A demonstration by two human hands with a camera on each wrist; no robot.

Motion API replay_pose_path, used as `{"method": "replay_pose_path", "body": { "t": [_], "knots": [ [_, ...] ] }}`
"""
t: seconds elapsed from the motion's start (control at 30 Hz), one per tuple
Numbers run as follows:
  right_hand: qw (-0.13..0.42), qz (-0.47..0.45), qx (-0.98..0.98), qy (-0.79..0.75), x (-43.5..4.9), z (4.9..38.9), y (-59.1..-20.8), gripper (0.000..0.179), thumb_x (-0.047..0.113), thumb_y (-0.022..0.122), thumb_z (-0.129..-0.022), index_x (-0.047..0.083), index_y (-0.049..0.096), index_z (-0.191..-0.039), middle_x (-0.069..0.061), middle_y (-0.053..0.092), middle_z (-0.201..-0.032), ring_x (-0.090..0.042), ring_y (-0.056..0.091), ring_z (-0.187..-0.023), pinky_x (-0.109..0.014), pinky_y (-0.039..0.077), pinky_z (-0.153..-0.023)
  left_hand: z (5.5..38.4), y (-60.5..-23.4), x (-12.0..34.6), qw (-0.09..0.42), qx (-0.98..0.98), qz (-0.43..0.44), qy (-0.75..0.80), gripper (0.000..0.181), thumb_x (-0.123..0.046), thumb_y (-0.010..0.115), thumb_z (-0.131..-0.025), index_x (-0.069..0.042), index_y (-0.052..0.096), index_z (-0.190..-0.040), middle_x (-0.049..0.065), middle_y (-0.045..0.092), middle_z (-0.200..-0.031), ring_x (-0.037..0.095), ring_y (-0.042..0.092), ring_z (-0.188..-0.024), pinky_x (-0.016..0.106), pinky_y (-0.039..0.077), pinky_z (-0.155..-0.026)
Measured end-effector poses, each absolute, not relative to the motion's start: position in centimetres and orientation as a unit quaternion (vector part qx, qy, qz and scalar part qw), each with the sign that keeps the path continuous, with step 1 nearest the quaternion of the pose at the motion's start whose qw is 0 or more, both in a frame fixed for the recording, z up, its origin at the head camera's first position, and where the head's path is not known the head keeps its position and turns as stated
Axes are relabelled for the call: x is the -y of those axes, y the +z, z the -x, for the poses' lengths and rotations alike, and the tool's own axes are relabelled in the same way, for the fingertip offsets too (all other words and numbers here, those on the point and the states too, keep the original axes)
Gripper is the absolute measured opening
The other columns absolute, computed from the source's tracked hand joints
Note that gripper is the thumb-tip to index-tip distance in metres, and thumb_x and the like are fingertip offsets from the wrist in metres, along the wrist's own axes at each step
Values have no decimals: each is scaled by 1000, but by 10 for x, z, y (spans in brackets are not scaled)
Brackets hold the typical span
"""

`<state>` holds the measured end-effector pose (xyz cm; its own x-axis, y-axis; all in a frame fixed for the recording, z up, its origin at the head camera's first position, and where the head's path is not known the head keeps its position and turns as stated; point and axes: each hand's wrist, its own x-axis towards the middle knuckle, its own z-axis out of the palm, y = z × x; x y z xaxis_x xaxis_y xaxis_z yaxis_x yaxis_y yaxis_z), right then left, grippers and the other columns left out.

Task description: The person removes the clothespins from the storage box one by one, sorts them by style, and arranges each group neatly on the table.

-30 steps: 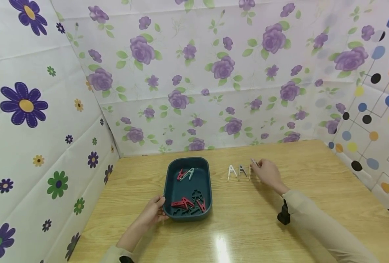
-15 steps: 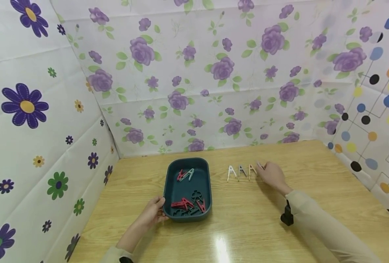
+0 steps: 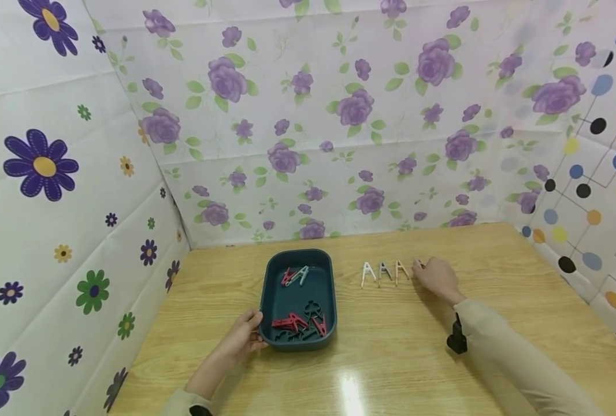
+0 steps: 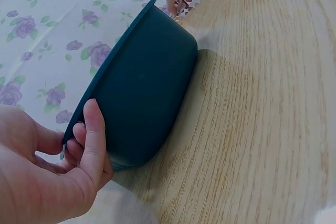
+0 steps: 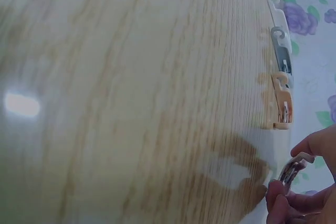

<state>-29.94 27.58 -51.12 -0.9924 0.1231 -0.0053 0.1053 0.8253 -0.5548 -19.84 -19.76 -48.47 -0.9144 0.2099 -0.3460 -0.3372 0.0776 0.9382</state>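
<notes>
My left hand grips the near left corner of a dark teal plastic bin, its thumb and fingers around the rim. With my right hand I pinch a pale clothespin by thumb and fingers, close over the table. To the left of that hand stands a row: a white clothespin, a dark grey clothespin and a peach clothespin. Inside the bin lie several red clothespins, some dark green clothespins and a pale clothespin.
The wood-grain table ends at a flowered cloth backdrop. Another patterned sheet stands along the left, and a dotted sheet along the right. Light glares on the tabletop near the front.
My right hand has moved right, away from the peach clothespin, which now shows fully, and has lowered slightly with the pale clothespin. My left hand stays on the bin.
</notes>
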Motion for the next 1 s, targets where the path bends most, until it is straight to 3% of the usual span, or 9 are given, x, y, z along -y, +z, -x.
{"method": "replay_pose_path", "body": {
  "t": [0.43, 1.0],
  "knots": [
    [1, 84, 957, 278, -275, 306, -514, 51, 41, 44, -95, 18, 37, -50, 7, 27, -42, -10, 23, -39, -24, 19, -36, 197, -482, 198, 203, -704, 40, 679, 31, -24, 36, -106, 3, 40, -121, 1, 52, -81, 8, 46, -67, 21, 53, -65],
    [14, 46, 953, 300, -278, 308, -518, 56, 35, 44, -98, 19, 40, -44, 9, 25, -39, -9, 19, -38, -23, 17, -36, 197, -482, 198, 202, -705, 40, 679, 35, -25, 36, -106, 4, 38, -125, 1, 51, -82, 9, 46, -68, 22, 53, -66]
  ]
}}
